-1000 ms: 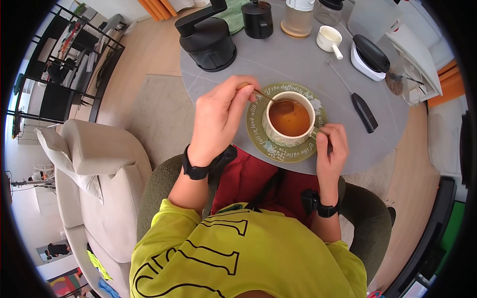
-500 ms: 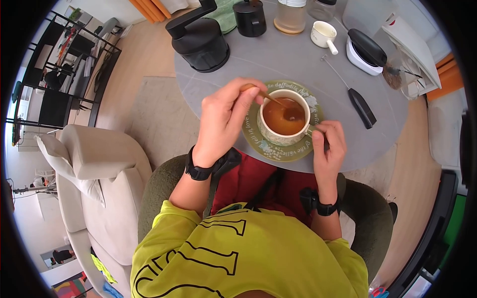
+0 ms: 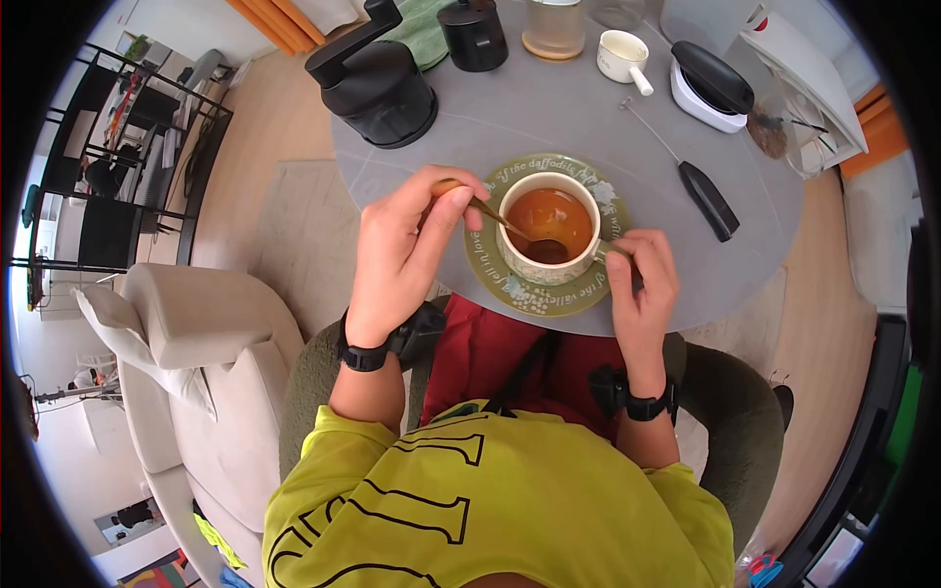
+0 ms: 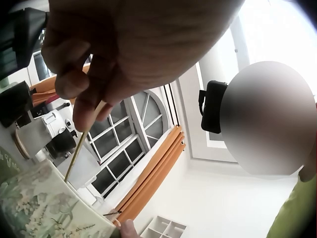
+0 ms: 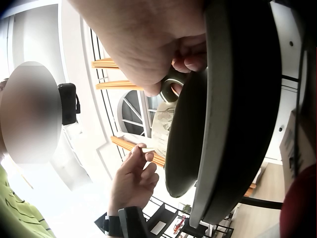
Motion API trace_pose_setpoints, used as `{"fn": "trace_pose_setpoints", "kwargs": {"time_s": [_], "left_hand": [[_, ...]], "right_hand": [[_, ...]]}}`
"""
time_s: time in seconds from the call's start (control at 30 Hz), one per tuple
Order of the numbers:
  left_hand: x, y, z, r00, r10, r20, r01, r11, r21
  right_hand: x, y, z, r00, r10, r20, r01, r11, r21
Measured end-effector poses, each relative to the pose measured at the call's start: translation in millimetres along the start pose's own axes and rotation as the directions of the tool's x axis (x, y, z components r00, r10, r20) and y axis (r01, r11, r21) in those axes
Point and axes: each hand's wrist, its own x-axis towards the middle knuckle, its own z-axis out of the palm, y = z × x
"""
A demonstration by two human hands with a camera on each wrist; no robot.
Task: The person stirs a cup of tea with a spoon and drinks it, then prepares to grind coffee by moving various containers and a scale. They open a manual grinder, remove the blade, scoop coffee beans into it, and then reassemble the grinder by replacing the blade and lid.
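Observation:
My left hand (image 3: 402, 245) pinches the handle of a gold-coloured spoon (image 3: 502, 220) between thumb and fingers. The spoon's bowl dips into amber-brown liquid (image 3: 559, 211) near the cup's near side. The cream cup (image 3: 534, 271), patterned with leaves and flowers outside (image 4: 44, 203), stands on a green saucer (image 3: 490, 257) with white lettering. At the cup's right side, my right hand (image 3: 642, 289) grips its ring-shaped handle (image 5: 168, 91). In the right wrist view the saucer (image 5: 183, 148) appears edge-on on the table, with the left hand (image 5: 132, 181) beyond.
On the grey round table (image 3: 549, 108), a black crank-handled container (image 3: 377, 93) and a black lidded jug (image 3: 472, 37) stand at far left. Behind the cup are a small white handled pot (image 3: 622, 56), a milk frother (image 3: 708, 201) and a black-and-white device (image 3: 711, 86).
The spoon's bowl has swept round the liquid, from the far left over to the right, then to the near side. The left hand has shifted left. The right hand keeps the cup handle.

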Motion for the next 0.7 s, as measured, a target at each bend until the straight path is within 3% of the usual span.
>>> {"fn": "trace_pose_setpoints", "kwargs": {"time_s": [0.17,0.43,0.57,0.63,0.7], "left_hand": [[4,-6,18,0.999,0.016,-0.029,-0.018,0.997,-0.080],[7,-10,12,0.964,0.171,-0.205,-0.137,0.976,0.170],[1,-1,0,0.974,0.156,-0.167,-0.121,0.972,0.201],[-2,5,-6,0.996,0.050,-0.072,-0.038,0.987,0.154],[-1,3,-6,0.999,0.039,-0.030,-0.036,0.996,0.079]], "right_hand": [[0,0,0,1.000,-0.007,0.000,0.007,1.000,0.009],[0,-1,0,1.000,-0.006,0.008,0.006,1.000,0.009],[-1,0,0,1.000,0.014,0.014,-0.014,1.000,0.027],[0,0,0,1.000,-0.002,0.014,0.002,1.000,0.020],[0,1,1,1.000,-0.003,0.011,0.003,1.000,0.020]]}}
